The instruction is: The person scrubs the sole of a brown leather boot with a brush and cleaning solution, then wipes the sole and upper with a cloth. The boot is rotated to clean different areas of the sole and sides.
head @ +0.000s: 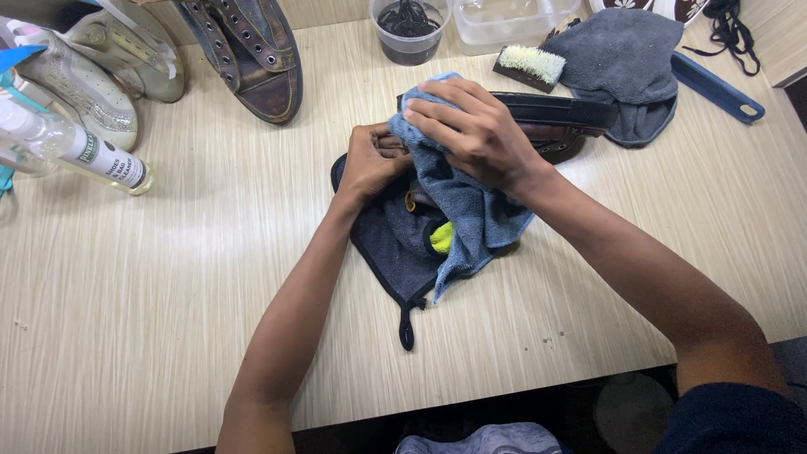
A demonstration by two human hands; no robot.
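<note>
A brown shoe with a black sole lies on its side on a dark cloth mid-tabletop. A blue cloth, crumpled, drapes over the shoe's near end, mostly hiding it.

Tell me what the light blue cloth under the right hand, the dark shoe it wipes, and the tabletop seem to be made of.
Light blue cloth: soft microfibre or terry, judging by its fuzzy nap and limp folds. Dark brown shoe: probably leather with a black rubber-like sole; smooth, slightly glossy. Pale tabletop: likely wood-grain laminate, given its flat, streaked, matte surface. The right hand presses the cloth; the left hand steadies the shoe.
</note>
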